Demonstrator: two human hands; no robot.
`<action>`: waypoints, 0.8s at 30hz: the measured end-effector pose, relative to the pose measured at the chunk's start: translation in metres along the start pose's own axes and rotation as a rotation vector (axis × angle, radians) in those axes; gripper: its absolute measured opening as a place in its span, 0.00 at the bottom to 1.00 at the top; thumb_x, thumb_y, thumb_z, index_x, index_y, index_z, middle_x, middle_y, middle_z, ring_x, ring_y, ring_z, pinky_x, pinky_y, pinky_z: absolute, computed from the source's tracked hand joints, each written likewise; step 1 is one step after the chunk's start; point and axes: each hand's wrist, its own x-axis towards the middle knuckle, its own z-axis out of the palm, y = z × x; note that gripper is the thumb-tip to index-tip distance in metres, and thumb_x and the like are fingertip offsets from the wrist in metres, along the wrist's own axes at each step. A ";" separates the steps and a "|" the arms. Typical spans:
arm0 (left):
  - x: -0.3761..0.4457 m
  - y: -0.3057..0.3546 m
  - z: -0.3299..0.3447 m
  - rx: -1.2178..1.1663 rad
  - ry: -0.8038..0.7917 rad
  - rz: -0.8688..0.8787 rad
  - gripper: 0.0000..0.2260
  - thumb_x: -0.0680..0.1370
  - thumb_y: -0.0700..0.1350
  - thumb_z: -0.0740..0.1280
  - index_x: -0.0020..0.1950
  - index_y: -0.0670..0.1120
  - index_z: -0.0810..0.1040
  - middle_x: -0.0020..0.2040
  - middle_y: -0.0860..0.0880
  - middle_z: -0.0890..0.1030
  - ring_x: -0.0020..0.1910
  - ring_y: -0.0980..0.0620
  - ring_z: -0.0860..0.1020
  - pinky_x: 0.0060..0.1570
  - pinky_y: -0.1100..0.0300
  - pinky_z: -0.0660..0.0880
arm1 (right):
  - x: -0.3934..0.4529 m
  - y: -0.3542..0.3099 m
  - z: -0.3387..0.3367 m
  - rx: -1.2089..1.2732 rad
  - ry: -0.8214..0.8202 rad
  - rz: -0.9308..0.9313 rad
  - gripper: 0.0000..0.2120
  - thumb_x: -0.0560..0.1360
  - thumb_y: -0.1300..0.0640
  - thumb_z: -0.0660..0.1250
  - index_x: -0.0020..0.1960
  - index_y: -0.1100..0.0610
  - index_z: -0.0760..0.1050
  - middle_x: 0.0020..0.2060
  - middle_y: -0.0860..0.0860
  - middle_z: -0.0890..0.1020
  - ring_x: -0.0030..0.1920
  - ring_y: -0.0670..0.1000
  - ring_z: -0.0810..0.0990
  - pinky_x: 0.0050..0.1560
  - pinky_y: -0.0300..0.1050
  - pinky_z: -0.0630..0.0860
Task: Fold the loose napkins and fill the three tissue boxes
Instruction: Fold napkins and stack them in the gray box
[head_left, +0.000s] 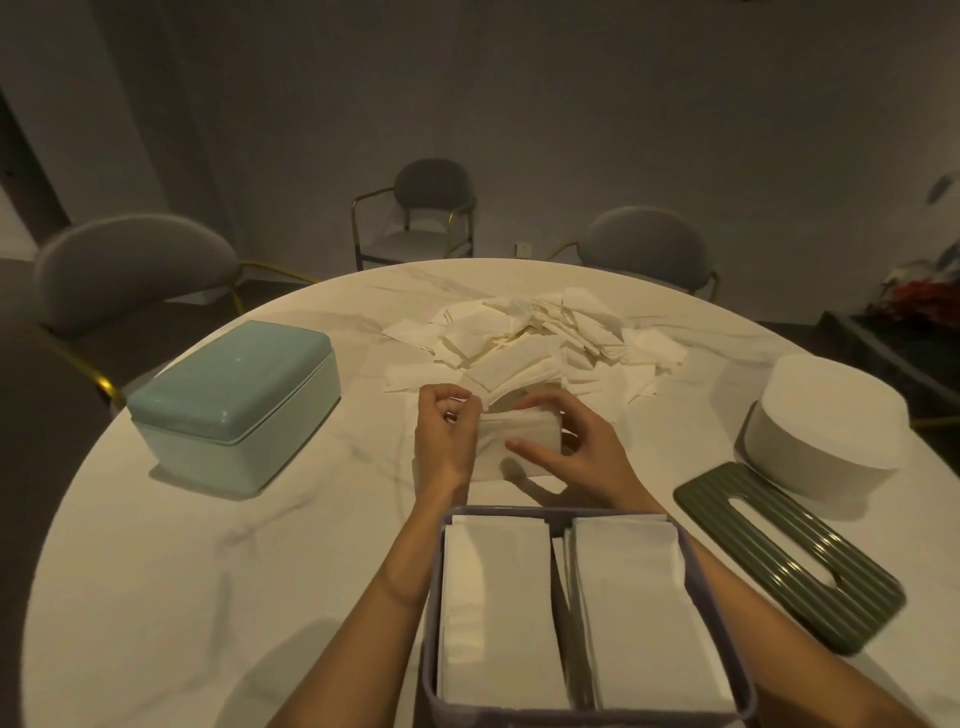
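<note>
A white napkin (524, 435) lies on the round table (208, 545) just in front of a pile of loose napkins (535, 338). My left hand (444, 436) pinches the napkin's left end with curled fingers. My right hand (569, 444) holds its right end between thumb and fingers. Close to me stands an open grey-purple box (434, 597) holding two stacks of folded napkins (644, 608). A teal tissue box (234, 402) with its lid on sits at the left. A round white box (826, 426) sits at the right.
A dark green ribbed lid (789, 556) with a slot lies flat on the table at the right, between the open box and the round box. Three grey chairs (135, 270) stand around the far side of the table.
</note>
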 end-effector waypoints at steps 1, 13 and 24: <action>-0.001 0.002 0.001 -0.011 0.002 -0.001 0.10 0.70 0.56 0.68 0.49 0.56 0.75 0.44 0.57 0.82 0.47 0.49 0.80 0.58 0.40 0.77 | 0.001 0.001 0.001 0.031 0.005 0.019 0.18 0.73 0.58 0.78 0.59 0.50 0.77 0.55 0.40 0.81 0.56 0.46 0.81 0.50 0.42 0.81; -0.004 0.005 0.007 0.018 0.040 0.031 0.03 0.80 0.46 0.69 0.49 0.53 0.76 0.45 0.51 0.80 0.45 0.51 0.78 0.53 0.44 0.79 | 0.004 0.004 0.001 0.005 -0.046 -0.053 0.28 0.72 0.60 0.69 0.71 0.53 0.70 0.64 0.45 0.77 0.65 0.50 0.77 0.64 0.48 0.77; 0.000 0.012 -0.024 0.272 -0.363 0.301 0.13 0.73 0.49 0.80 0.53 0.48 0.80 0.48 0.53 0.83 0.49 0.56 0.81 0.46 0.64 0.78 | 0.004 0.002 -0.010 0.073 0.031 -0.046 0.12 0.78 0.66 0.70 0.60 0.56 0.80 0.55 0.45 0.83 0.58 0.49 0.81 0.54 0.39 0.79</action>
